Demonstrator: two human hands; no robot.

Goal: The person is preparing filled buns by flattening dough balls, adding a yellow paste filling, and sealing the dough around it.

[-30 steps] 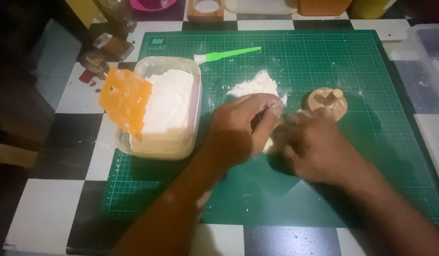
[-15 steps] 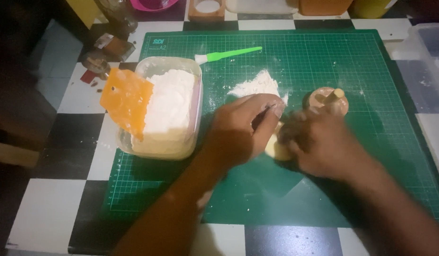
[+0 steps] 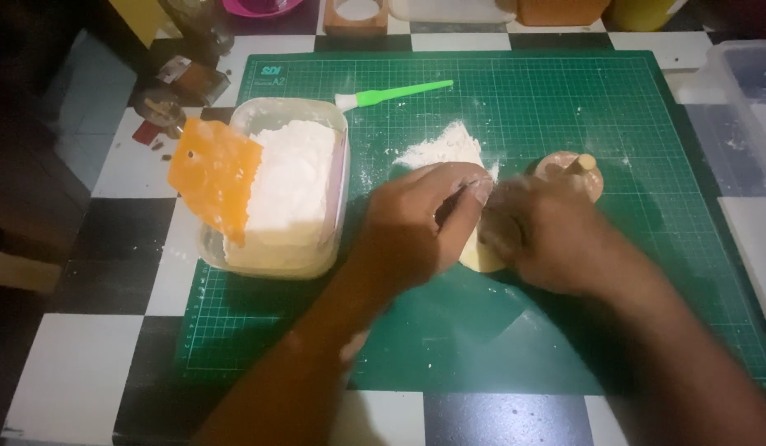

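Note:
A pale yellow lump of dough (image 3: 480, 254) lies on the green cutting mat (image 3: 565, 116), mostly hidden between my two hands. My left hand (image 3: 416, 227) curls over its left side, fingertips dusted with flour. My right hand (image 3: 544, 239) presses against its right side, fingers closed around it. Just beyond my hands sits a small heap of white flour (image 3: 445, 150). A round wooden stamp with a short handle (image 3: 575, 168) rests right behind my right hand.
A clear plastic tub of flour (image 3: 288, 186) with an orange scraper (image 3: 215, 177) leaning in it stands at the left. A green-handled brush (image 3: 391, 94) lies at the mat's far side. Jars and containers line the back; a clear bin (image 3: 742, 91) sits at right.
My right hand has shifted slightly left and closer over the dough, covering more of the wooden stamp's near side. My left hand stays in place.

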